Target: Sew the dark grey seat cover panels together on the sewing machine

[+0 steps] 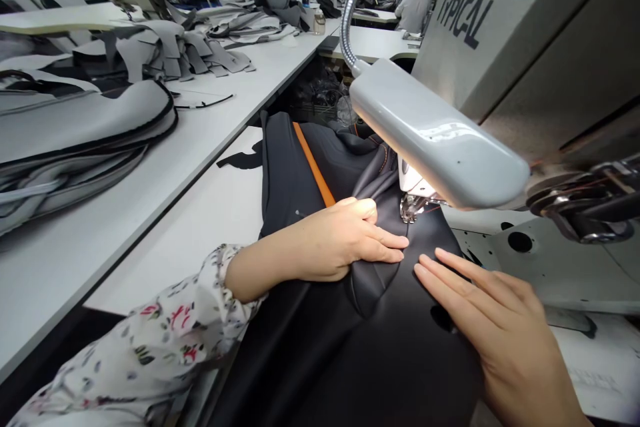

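The left hand [335, 240] is clamped down on a raised fold of black fabric [320, 347] — thumb up top, fingers curled over the ridge, right beside the needle! The right hand [500, 320] isn't gripping at all: it's open, fingers out straight, fingertips [440, 263] pressing flat on the fabric just to the near right of that fold.

The fabric runs from the near edge of the frame up under the presser foot [413, 208] of the sewing machine [525, 47], and the fold sits just near of the foot. Across the far part of the fabric lies an orange stripe [314, 163], angled and disappearing beneath the left hand. A floral sleeve [150, 340] comes in from the near left, gathered at the wrist.

Over on the right, the big grey machine head carries the word "TYPICAL", and a grey lamp [430, 133] on a bendy metal neck hangs low over the needle area — the hands are well lit under it. To the left, a long white table [175, 240] holds a bulky stack of grey-and-black padded pieces [75, 133], with looser grey cut pieces [170, 53] piled farther along and a small bottle [319, 23] near the far end. Way off in the far distance, a co-worker [413, 10] sits with their back turned, at another table.
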The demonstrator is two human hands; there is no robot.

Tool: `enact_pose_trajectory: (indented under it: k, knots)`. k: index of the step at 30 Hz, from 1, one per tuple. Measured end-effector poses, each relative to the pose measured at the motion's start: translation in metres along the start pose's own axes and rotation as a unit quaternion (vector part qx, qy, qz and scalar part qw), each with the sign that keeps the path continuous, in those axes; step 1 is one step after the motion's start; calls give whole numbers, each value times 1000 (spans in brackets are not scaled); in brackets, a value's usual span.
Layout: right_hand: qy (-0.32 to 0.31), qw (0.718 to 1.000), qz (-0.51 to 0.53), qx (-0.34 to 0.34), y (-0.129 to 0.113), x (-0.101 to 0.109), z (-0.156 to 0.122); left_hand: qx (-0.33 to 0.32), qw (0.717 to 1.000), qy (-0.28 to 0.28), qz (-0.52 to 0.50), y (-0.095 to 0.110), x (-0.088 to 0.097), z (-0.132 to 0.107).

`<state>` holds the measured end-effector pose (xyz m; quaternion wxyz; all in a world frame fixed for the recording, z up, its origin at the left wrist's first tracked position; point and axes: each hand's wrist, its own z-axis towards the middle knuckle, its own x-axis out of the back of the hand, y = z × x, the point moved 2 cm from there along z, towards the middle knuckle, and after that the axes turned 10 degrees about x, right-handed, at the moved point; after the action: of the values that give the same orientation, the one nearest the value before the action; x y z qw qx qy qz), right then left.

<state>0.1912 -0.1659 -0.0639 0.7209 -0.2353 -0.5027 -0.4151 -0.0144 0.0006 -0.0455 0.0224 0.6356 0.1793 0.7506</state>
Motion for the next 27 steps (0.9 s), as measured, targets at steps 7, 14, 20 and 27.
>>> enact_pose_trajectory:
  k: [7, 14, 20, 27]
  knots:
    - [20, 1000, 16, 7, 15, -7, 7, 8, 999, 23, -38, -9, -4, 4]
    - [37, 999, 27, -11, 31, -16, 6, 23, 998, 48, -40, -15, -9, 9]
    - [52, 998, 35, -17, 48, -25, 6, 26, 997, 44, -50, -16, -9, 13]
    - [142, 986, 78, -45, 60, -37, 17, 30, 991, 79, -100, -12, -10, 15]
